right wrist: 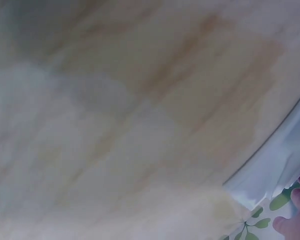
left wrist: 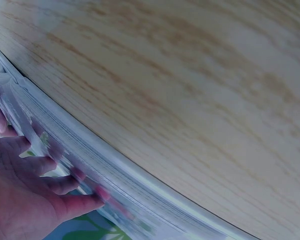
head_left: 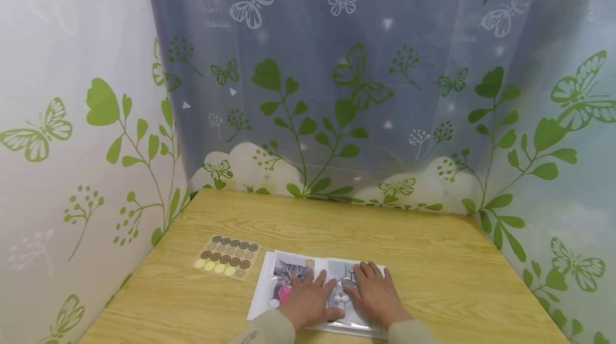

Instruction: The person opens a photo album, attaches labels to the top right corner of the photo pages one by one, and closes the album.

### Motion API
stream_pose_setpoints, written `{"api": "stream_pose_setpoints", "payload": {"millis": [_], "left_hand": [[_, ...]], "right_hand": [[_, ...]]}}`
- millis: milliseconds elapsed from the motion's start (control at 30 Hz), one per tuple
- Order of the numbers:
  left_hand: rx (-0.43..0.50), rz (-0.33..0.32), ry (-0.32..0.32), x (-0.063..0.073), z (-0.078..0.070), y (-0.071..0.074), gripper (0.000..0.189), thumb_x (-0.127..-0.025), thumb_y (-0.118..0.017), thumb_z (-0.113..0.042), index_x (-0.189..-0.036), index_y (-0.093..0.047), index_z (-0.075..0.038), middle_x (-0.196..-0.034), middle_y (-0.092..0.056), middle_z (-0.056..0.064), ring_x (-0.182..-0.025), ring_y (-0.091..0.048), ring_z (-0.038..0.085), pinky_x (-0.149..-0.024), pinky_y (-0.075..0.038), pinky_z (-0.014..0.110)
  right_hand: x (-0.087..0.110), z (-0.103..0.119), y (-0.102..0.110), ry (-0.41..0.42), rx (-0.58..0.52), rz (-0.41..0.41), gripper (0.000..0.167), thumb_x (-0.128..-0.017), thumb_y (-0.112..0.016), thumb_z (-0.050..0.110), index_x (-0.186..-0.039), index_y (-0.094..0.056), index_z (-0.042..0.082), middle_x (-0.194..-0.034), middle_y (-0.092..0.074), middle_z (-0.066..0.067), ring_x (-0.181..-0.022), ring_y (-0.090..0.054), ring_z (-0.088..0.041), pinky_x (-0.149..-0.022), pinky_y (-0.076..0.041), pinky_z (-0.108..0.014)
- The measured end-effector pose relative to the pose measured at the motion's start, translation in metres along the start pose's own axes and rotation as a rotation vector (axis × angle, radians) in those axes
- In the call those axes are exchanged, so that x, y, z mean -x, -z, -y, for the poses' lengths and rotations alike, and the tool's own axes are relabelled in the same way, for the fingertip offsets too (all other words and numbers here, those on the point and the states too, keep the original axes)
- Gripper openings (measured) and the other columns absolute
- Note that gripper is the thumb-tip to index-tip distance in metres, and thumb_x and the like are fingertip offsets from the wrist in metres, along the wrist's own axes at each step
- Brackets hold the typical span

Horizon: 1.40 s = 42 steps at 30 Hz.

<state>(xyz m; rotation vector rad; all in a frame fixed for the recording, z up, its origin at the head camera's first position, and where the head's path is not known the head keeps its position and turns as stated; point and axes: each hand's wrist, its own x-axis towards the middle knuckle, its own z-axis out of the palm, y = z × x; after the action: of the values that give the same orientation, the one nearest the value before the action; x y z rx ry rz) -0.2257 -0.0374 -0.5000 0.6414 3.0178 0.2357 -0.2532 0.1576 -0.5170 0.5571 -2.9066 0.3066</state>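
Resting the left hand [head_left: 308, 301] and right hand [head_left: 377, 293] outspread on an opened photo album [head_left: 260, 298] across the tabletop [head_left: 471, 269] (near, but not touching, the sticker sheet [head_left: 228, 257]), at risk of creasing the glossy right page [head_left: 356, 319] or skidding the album through uneven pressure.

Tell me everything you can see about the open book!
The book lies open on the wooden-looking table. It has white edges, many pages, and shiny, clear, plastic-looking covers over its pictures. One shows a striped cat and something pink. The left hand and right hand rest on it, hiding parts.
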Motion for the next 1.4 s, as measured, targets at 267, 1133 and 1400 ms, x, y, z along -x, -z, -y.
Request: {"api": "stream_pose_setpoints", "payload": {"millis": [267, 1133, 1400], "left_hand": [[-0.007, 0.012, 0.005, -0.001, 0.001, -0.003, 0.079, -0.086, -0.055, -0.072, -0.148, -0.048, -0.023, -0.152, -0.044, 0.009, -0.140, -0.036, 0.041, -0.105, -0.031, 0.070], [-0.022, -0.058, -0.022, -0.004, -0.004, 0.002, 0.078, -0.081, -0.066, -0.066, -0.141, -0.055, -0.018, -0.147, -0.047, 0.018, -0.136, -0.041, 0.038, -0.109, -0.031, 0.062], [-0.037, -0.100, -0.073, -0.001, -0.012, 0.002, 0.062, -0.086, -0.066, -0.054, -0.134, -0.060, -0.015, -0.140, -0.053, 0.016, -0.131, -0.048, 0.034, -0.107, -0.038, 0.055]], "right_hand": [[-0.004, 0.006, 0.000, -0.047, 0.018, 0.037, 0.063, -0.101, -0.048, 0.050, -0.138, -0.053, 0.000, -0.141, -0.049, -0.022, -0.137, -0.037, -0.043, -0.110, -0.019, -0.070], [0.015, -0.022, 0.011, -0.141, -0.035, -0.004, 0.038, -0.097, -0.059, 0.023, -0.126, -0.062, -0.001, -0.134, -0.051, -0.029, -0.129, -0.044, -0.047, -0.103, -0.030, -0.071], [0.021, -0.025, 0.013, -0.230, -0.129, 0.058, 0.039, -0.099, -0.057, 0.022, -0.132, -0.060, 0.002, -0.140, -0.046, -0.033, -0.133, -0.037, -0.050, -0.106, -0.026, -0.071]]}}
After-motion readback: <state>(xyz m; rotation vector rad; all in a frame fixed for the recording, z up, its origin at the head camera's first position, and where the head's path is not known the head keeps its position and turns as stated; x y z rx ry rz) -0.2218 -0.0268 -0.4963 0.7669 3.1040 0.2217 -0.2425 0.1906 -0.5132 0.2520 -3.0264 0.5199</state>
